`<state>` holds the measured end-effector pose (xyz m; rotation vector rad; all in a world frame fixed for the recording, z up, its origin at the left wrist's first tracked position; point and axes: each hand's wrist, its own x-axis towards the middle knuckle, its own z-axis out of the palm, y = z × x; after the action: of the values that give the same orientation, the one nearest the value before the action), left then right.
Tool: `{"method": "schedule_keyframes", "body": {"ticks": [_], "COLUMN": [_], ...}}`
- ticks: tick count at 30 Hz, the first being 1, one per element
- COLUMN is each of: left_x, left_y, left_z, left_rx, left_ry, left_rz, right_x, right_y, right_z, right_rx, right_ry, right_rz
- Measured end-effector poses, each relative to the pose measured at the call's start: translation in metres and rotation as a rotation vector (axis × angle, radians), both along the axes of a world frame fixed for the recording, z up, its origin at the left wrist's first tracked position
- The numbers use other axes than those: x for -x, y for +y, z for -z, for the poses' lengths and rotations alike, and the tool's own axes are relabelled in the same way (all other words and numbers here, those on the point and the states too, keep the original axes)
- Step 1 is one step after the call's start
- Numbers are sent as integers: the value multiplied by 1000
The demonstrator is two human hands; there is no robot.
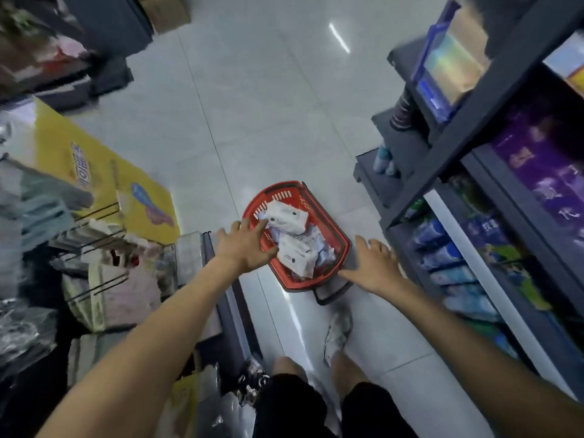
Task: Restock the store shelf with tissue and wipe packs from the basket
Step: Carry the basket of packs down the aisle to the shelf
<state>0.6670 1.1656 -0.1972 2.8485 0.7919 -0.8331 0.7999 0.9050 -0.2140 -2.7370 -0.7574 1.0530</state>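
A red plastic basket (pixel 341 240) stands on the tiled floor in the aisle, its black handle folded down at the near side. Inside lie several white tissue and wipe packs; one (pixel 286 216) is at the far end and another (pixel 297 252) is nearer me. My left hand (pixel 245 245) reaches over the basket's left rim with fingers spread, holding nothing. My right hand (pixel 374 263) hovers with straight fingers just right of the basket, also holding nothing. The dark store shelf (pixel 474 121) rises at my right with packaged goods on it.
Blue and purple packs fill the lower shelf levels (pixel 458 257) on the right. A yellow display box (pixel 104 178) and wire racks with goods stand on the left. Cardboard boxes (pixel 164 9) sit at the aisle's far end. My legs and one shoe (pixel 339 335) are below.
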Motion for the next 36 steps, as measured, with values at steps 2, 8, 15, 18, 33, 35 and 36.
{"method": "schedule_keyframes", "body": {"ticks": [2, 8, 15, 18, 33, 35, 36], "left_x": [-17, -55, -100, -124, -212, -223, -227], "left_y": [23, 104, 189, 213, 267, 279, 284], "left_z": [22, 114, 245, 292, 429, 448, 455], "left_rx": [11, 43, 103, 152, 337, 420, 449], "left_ry": [19, 98, 201, 210, 89, 48, 30], "left_rz": [13, 60, 91, 85, -144, -276, -342], "right_x": [-6, -7, 14, 29, 22, 20, 19], "right_y": [12, 53, 92, 100, 147, 140, 136], "right_z": [21, 104, 225, 287, 406, 416, 421], "right_rx": [8, 36, -41, -96, -95, -170, -209], "right_ry": [55, 185, 352, 411, 371, 417, 444], "right_rz": [40, 214, 580, 734, 1822, 1920, 1943]}}
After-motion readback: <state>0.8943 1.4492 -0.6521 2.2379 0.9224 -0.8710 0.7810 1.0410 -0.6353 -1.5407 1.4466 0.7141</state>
